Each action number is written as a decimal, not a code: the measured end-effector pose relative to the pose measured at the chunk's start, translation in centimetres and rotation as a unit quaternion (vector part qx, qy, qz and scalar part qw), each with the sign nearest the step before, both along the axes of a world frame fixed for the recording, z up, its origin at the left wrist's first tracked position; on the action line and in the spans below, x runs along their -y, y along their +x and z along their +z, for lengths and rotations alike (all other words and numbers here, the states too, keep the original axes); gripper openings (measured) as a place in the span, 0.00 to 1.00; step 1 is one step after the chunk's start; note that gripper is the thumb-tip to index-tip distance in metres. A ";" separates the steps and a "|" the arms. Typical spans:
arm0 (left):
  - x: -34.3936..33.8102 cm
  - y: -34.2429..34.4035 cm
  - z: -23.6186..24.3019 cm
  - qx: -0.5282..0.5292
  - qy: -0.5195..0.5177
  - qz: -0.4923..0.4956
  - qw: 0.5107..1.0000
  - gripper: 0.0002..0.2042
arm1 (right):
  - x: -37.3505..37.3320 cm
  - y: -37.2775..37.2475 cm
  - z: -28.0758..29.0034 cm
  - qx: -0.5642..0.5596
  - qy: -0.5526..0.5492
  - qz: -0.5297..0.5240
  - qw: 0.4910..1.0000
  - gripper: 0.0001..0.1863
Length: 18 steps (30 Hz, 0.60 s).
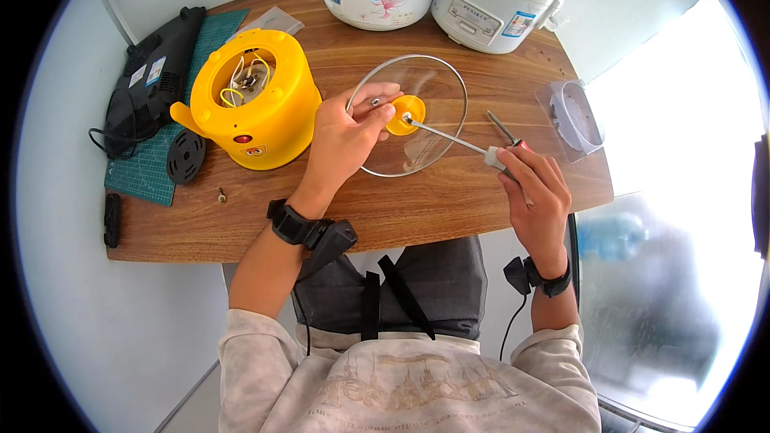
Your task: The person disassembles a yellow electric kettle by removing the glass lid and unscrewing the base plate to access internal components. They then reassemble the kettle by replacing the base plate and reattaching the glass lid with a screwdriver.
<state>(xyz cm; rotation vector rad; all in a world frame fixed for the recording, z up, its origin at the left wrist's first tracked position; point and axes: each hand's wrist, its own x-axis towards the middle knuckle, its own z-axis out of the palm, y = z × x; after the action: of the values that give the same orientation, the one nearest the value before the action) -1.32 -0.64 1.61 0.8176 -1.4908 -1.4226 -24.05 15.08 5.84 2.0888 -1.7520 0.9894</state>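
A round glass lid [437,88] with a thin metal rim is over the table in front of me. At its middle is a yellow cup-shaped knob [415,106], hollow side facing me. My left hand [346,130] overlaps the lid's left edge, thumb and fingers closed at the knob's side. A small metal piece [375,102] shows between these fingers. My right hand [537,192] grips a screwdriver [453,139] by its pale handle. The screwdriver's tip reaches into the knob's centre; whether it sits on a screw is too small to tell.
A yellow appliance body [301,104] with exposed wires stands left, by a black disc [186,156], a green mat [144,180] and a black device [160,72]. Two white rice cookers [497,0] stand behind. Another screwdriver [504,127] and a clear container [576,116] lie right.
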 end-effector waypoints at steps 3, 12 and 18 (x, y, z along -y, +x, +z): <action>-0.1 -0.1 0.2 0.004 0.001 0.000 1.000 0.14 | 0.0 0.0 0.1 -0.008 -0.003 -0.002 1.000 0.18; -0.5 -0.2 0.1 0.024 -0.057 0.008 0.998 0.13 | -0.7 0.8 1.5 -0.055 0.028 -0.028 0.998 0.20; -0.5 -0.1 0.0 0.017 -0.086 0.010 0.996 0.14 | -1.8 1.1 -0.1 0.117 0.099 -0.020 0.988 0.20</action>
<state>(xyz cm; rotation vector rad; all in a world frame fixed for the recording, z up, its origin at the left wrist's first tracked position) -1.41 -0.14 1.62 0.7499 -1.6016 -1.2514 -22.96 16.89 5.73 2.1161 -2.0759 1.1294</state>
